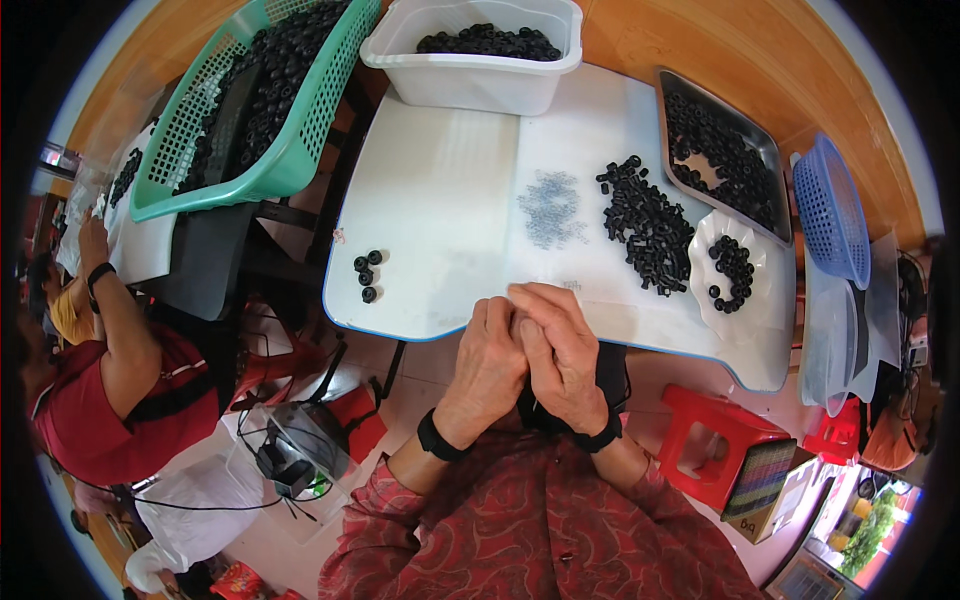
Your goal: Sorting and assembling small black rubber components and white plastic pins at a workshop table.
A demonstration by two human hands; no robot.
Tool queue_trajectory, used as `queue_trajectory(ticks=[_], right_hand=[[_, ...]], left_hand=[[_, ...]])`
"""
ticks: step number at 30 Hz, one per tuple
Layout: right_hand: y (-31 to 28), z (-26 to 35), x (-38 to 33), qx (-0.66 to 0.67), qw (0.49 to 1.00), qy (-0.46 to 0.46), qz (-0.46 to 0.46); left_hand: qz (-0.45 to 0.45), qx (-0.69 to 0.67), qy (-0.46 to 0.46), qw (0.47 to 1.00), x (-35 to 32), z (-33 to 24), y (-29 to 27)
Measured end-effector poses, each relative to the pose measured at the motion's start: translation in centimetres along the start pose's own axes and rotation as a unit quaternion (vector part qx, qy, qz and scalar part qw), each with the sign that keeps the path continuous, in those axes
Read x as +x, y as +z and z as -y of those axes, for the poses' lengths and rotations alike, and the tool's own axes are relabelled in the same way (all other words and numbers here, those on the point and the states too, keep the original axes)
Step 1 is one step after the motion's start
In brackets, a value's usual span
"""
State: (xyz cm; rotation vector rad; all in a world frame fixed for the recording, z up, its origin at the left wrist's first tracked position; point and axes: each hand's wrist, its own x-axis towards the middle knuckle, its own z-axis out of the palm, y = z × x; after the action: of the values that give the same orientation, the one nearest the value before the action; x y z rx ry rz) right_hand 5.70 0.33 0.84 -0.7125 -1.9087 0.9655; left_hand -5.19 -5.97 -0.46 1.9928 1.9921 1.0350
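Just over the table's near edge, my left hand (pixel 488 365) and my right hand (pixel 562 348) are pressed together with bent fingers. Whatever they hold between them is hidden. Several round black plastic pieces (pixel 369 294) stand on the white table (pixel 440 190) to the left. Beyond my hands lies a patch of tiny silvery bits (pixel 552 210). A pile of small black plastic parts (pixel 640 215) spreads to its right. Beside that pile, a white scalloped dish (pixel 706 300) holds black ring-like pieces (pixel 740 262).
A white tub (pixel 470 88) and a metal tray (pixel 662 125), both with black parts, line the far side. A green basket (pixel 290 170) of black parts stands at left, a blue basket (pixel 832 210) at right. Red stool (pixel 695 425) below right; another person (pixel 130 400) sits left.
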Motion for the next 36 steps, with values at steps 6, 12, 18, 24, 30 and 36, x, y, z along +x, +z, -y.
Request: queue_trajectory(ticks=[6, 12, 18, 24, 30, 36], right_hand=[[0.4, -0.7, 0.7, 0.113, 0.985, -0.052, 0.117], [0.6, -1.3, 0.1, 0.152, 0.984, -0.03, 0.088], [0.6, -1.5, -0.2, 0.171, 0.982, -0.032, 0.066], [0.8, -2.1, -1.7, 0.16, 0.986, -0.039, 0.033], [0.6, -2.2, -1.3, 0.146, 0.988, -0.044, 0.034], [1.1, -2.3, -0.3, 0.142, 0.987, -0.062, 0.048]], left_hand=[[0.135, 0.242, 0.001, 0.961, -5.0, 0.8, 3.2], [-0.019, -0.142, 0.125, 0.982, -1.5, 2.4, 4.4], [-0.04, -0.083, 0.095, 0.991, -1.6, 1.7, 4.2], [-0.016, -0.093, 0.062, 0.994, -1.7, 1.5, 4.7], [-0.036, -0.149, 0.1, 0.983, -0.5, 1.2, 3.4], [0.001, -0.124, 0.079, 0.989, -0.9, 2.0, 3.4]])
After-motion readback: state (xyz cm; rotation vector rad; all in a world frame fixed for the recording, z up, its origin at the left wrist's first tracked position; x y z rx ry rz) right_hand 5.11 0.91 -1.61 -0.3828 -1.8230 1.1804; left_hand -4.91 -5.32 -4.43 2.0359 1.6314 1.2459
